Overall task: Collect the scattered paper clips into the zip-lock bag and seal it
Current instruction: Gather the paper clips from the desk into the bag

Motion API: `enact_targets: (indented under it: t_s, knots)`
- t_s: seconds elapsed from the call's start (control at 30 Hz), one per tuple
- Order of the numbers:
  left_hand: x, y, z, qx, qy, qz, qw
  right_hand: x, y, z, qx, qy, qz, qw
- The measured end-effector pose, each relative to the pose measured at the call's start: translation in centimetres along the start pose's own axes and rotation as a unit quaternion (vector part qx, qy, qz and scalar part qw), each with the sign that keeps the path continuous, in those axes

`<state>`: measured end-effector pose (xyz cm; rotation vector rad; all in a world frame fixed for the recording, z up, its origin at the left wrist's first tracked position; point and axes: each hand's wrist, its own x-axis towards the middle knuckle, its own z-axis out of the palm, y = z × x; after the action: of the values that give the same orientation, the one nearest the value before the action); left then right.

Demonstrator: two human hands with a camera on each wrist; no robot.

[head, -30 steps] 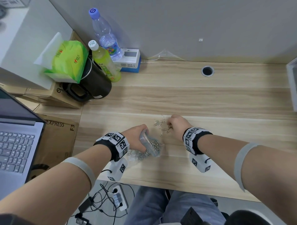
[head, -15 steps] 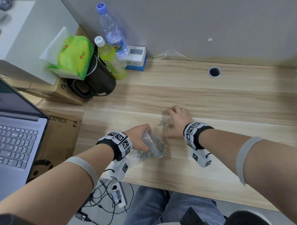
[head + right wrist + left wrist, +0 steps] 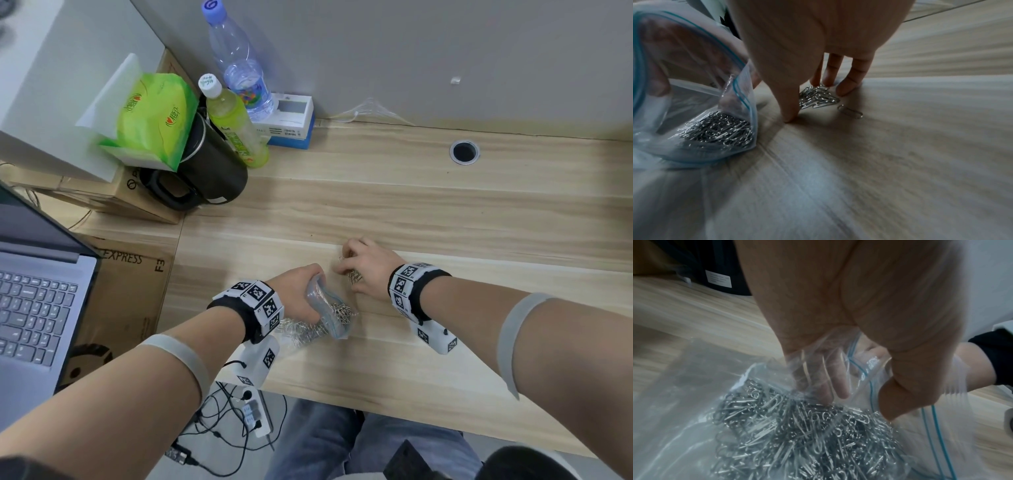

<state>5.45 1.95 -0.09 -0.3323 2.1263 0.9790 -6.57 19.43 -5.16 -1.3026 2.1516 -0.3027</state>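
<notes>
The zip-lock bag (image 3: 327,310) is held by the left hand (image 3: 294,294) near the bottom middle of the head view, resting on the wooden desk (image 3: 445,212). The fingers are curled round the bag's mouth, so it is kept open. A big heap of silver paper clips (image 3: 797,434) is seen inside the bag, at the bottom of the left wrist view.

A small pile of loose paper clips (image 3: 816,97) is left on the desk, just right of the bag. It is caged by the right hand (image 3: 368,267), with fingertips (image 3: 846,91) set down round it and the thumb on the near side. The pile is touched but not yet lifted. One single clip (image 3: 850,112) lies just beside the pile (it may be missed).

The clips are judged to be light, hard and slippery, so they are best pinched as a bunch from both sides. The bag is thin, soft and floppy, and is likely made heavy by its load. It is best held at the blue strip (image 3: 740,95) by the mouth, so nothing is spilled.
</notes>
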Motion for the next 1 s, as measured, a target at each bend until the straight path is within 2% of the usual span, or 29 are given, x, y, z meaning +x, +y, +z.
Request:
enact_targets:
  t_s: [0.4, 0.57, 1.0]
  knots:
    - [0.3, 0.1, 0.0, 0.009, 0.009, 0.0, 1.0, 0.0, 0.6, -0.7, 0.005, 0.01, 0.006, 1.0]
    - [0.4, 0.1, 0.0, 0.009, 0.009, -0.007, 1.0, 0.8, 0.1, -0.6, -0.025, -0.025, -0.008, 0.999]
    - [0.6, 0.2, -0.1, 0.018, 0.0, -0.014, 1.0, -0.3, 1.4, -1.6, 0.014, -0.035, 0.023, 0.999]
